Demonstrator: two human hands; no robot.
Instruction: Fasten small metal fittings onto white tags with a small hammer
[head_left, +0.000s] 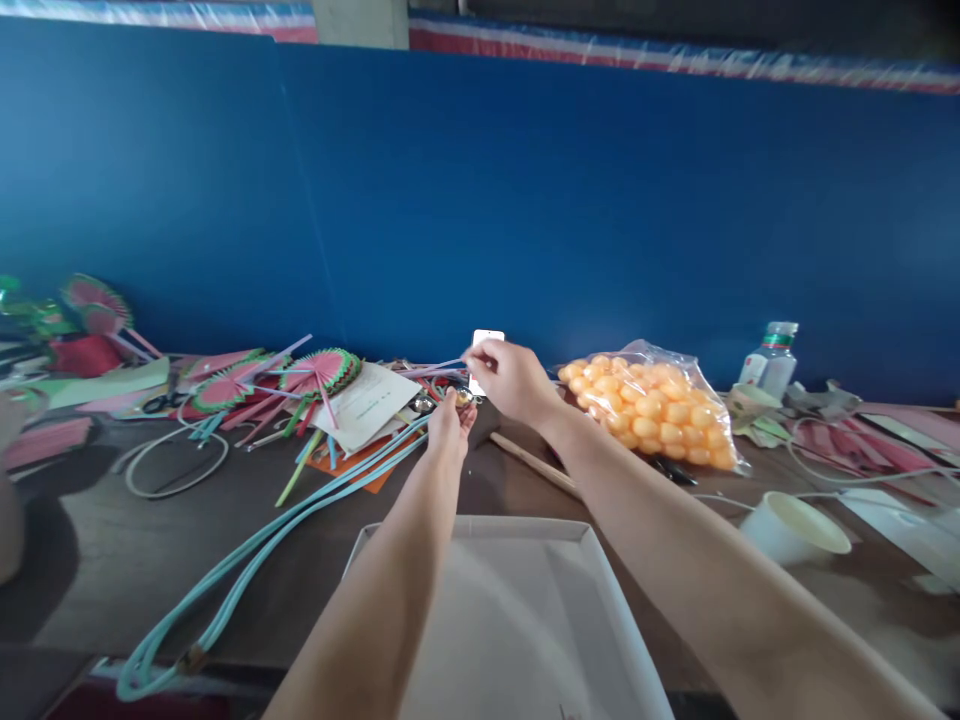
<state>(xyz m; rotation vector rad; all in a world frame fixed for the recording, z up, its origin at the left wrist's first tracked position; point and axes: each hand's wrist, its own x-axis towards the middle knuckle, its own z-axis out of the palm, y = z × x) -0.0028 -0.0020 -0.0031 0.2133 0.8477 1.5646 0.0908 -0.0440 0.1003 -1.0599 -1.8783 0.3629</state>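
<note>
Fingers loosely cupped around a shiny piece [463, 398], the left hand [448, 424] risks a slip; the right hand [516, 380] pinches fingers together.

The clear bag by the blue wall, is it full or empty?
Mostly full: many orange balls crowd together inside the clear bag, showing through its plastic.

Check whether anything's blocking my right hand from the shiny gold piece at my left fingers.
Nothing visible stands between your right hand and the shiny gold piece at your left hand; the white slab appears behind your right hand.
</note>
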